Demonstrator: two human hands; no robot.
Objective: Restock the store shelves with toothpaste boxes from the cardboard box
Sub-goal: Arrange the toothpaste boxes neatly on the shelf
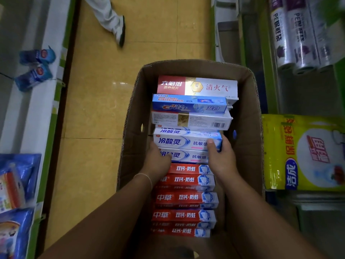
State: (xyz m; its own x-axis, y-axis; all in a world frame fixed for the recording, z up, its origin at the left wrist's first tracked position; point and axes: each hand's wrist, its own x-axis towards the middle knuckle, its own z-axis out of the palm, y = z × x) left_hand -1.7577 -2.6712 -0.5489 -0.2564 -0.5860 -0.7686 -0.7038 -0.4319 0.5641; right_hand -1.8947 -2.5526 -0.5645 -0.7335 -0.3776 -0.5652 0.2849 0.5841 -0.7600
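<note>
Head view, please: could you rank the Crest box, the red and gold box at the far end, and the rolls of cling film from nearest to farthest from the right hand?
From the right hand:
1. Crest box, just beyond it in the cardboard box.
2. Red and gold box, at the far end.
3. Rolls of cling film, upper right shelf.

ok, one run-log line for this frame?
phase: pick | left hand: on white-blue toothpaste boxes | right hand: gripping them | cardboard box: stocked

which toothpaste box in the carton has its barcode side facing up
The white box third from the far end, just behind the blue Crest box. It alone shows small print and a barcode; every other box shows its brand face.
</note>
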